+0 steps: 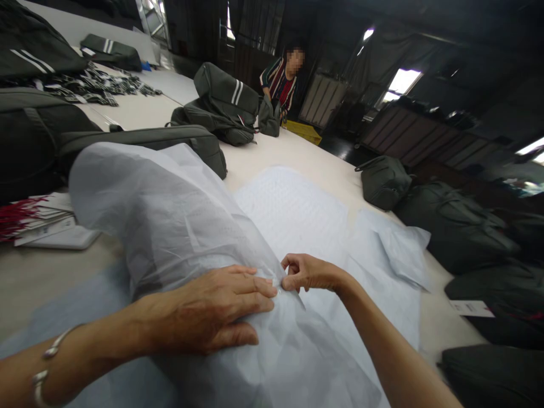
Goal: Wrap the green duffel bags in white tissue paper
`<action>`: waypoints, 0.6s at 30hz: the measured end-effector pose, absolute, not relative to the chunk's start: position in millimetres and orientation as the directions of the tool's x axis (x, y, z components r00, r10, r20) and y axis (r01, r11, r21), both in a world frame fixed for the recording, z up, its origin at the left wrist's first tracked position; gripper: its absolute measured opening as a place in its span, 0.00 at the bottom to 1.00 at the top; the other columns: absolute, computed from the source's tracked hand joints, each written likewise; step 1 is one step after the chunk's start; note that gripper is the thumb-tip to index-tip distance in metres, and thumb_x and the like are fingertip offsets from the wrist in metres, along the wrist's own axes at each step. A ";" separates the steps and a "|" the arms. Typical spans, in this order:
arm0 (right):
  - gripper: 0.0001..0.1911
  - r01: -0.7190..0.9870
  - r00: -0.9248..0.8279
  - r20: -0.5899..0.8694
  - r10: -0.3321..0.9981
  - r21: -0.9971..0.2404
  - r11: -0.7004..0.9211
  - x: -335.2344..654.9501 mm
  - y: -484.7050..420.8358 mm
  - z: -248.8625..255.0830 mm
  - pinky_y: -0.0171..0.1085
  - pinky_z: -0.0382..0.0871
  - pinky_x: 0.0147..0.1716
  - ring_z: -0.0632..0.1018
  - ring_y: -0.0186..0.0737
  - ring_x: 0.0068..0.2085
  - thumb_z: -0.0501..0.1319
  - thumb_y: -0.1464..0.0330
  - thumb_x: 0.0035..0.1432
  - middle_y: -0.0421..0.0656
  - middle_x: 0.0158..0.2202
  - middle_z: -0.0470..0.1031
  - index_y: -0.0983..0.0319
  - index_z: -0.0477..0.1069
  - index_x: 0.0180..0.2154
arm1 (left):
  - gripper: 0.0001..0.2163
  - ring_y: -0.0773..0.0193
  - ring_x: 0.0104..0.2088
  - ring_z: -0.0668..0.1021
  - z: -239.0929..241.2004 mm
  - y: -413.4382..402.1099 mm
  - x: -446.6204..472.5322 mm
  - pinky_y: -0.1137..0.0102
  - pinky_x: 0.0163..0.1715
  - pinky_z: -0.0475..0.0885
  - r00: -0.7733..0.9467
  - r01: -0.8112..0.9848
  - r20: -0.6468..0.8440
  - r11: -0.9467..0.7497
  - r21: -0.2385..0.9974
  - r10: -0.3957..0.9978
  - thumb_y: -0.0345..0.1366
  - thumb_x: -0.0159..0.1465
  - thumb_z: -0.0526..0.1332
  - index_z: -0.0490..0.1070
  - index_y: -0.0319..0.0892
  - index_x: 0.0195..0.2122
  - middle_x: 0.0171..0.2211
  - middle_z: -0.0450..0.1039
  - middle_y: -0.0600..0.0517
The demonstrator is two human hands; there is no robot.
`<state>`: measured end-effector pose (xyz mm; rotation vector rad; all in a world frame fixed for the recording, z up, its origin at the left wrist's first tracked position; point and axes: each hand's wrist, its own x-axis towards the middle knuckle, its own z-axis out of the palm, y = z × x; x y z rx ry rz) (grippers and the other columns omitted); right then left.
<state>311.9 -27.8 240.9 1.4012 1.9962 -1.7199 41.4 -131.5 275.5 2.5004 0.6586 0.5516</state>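
Honestly, with the left hand [221, 309] spread flat on the paper [178, 226] on the tabletop [293, 152] and the right hand [304, 272] pinching its edge, I'd worry about tearing if one tugs while the other presses.

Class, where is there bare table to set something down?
One patch of tabletop lies between the central striped bag, white sheet and small dark bag. A narrow strip separates that sheet from the right-edge bags. It's crowded around the left hand and right hand on the creased wrapping, and among the left-side bags.
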 end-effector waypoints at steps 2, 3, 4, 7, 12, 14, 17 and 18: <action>0.28 0.605 -0.582 -0.571 0.578 -0.780 -0.162 315.9 -31.9 233.8 0.32 0.66 0.31 0.74 0.35 0.35 0.68 0.55 0.49 0.41 0.36 0.74 0.62 0.69 0.48 | 0.17 0.55 0.57 0.74 274.9 -131.0 41.4 0.62 0.65 0.60 0.801 0.347 0.240 -0.752 0.561 0.549 0.41 0.68 0.61 0.68 0.45 0.57 0.57 0.72 0.47; 0.31 0.549 -0.594 -0.531 0.604 -0.817 -0.179 316.2 -35.9 231.0 0.33 0.67 0.33 0.74 0.36 0.38 0.68 0.54 0.49 0.42 0.40 0.74 0.62 0.68 0.52 | 0.17 0.54 0.57 0.74 274.0 -131.1 42.3 0.61 0.65 0.60 0.797 0.349 0.243 -0.750 0.562 0.553 0.41 0.68 0.61 0.69 0.45 0.57 0.57 0.72 0.47; 0.34 0.505 -0.610 -0.498 0.616 -0.844 -0.182 315.9 -40.9 228.4 0.35 0.68 0.36 0.74 0.37 0.41 0.68 0.53 0.48 0.44 0.43 0.74 0.62 0.67 0.54 | 0.18 0.54 0.57 0.74 272.9 -131.5 44.0 0.61 0.65 0.61 0.792 0.350 0.252 -0.751 0.561 0.557 0.41 0.68 0.61 0.69 0.45 0.57 0.57 0.73 0.46; 0.39 0.558 -0.582 -0.514 0.629 -0.816 -0.151 319.4 -54.9 221.2 0.40 0.71 0.40 0.76 0.43 0.42 0.66 0.48 0.48 0.49 0.48 0.75 0.64 0.68 0.57 | 0.17 0.53 0.55 0.76 272.2 -133.7 50.1 0.63 0.63 0.64 0.784 0.327 0.295 -0.767 0.552 0.546 0.41 0.67 0.62 0.70 0.43 0.56 0.54 0.75 0.45; 0.39 0.761 -0.283 -0.442 0.851 -0.643 -0.081 347.8 -42.1 233.8 0.42 0.74 0.47 0.77 0.54 0.52 0.64 0.44 0.47 0.54 0.55 0.73 0.62 0.72 0.54 | 0.18 0.54 0.63 0.68 279.8 -142.6 16.5 0.61 0.67 0.57 0.637 0.290 0.548 -0.828 0.481 0.542 0.43 0.69 0.60 0.68 0.45 0.57 0.62 0.66 0.46; 0.36 0.773 -0.282 -0.352 0.892 -0.635 -0.006 344.7 -35.8 251.1 0.41 0.73 0.50 0.73 0.54 0.58 0.59 0.42 0.51 0.50 0.59 0.71 0.58 0.73 0.53 | 0.14 0.55 0.62 0.68 268.9 -156.7 -22.5 0.58 0.66 0.59 0.345 0.375 0.646 -0.731 0.570 0.681 0.44 0.71 0.55 0.69 0.46 0.53 0.59 0.70 0.47; 0.34 0.767 -0.396 -0.180 0.900 -0.604 0.216 308.7 -45.8 269.6 0.42 0.64 0.60 0.66 0.55 0.64 0.62 0.41 0.48 0.46 0.62 0.67 0.55 0.75 0.50 | 0.14 0.54 0.60 0.70 220.3 -183.8 -86.5 0.57 0.64 0.61 -0.354 0.368 0.430 -0.299 0.881 0.831 0.46 0.72 0.50 0.70 0.46 0.46 0.52 0.73 0.47; 0.35 0.765 -0.433 -0.150 0.889 -0.583 0.274 291.3 -52.7 271.0 0.42 0.61 0.62 0.63 0.56 0.65 0.65 0.42 0.45 0.46 0.63 0.67 0.54 0.75 0.50 | 0.15 0.52 0.61 0.69 198.0 -190.9 -103.7 0.55 0.65 0.59 -0.524 0.258 0.254 -0.133 0.957 0.813 0.49 0.70 0.51 0.69 0.46 0.47 0.53 0.72 0.46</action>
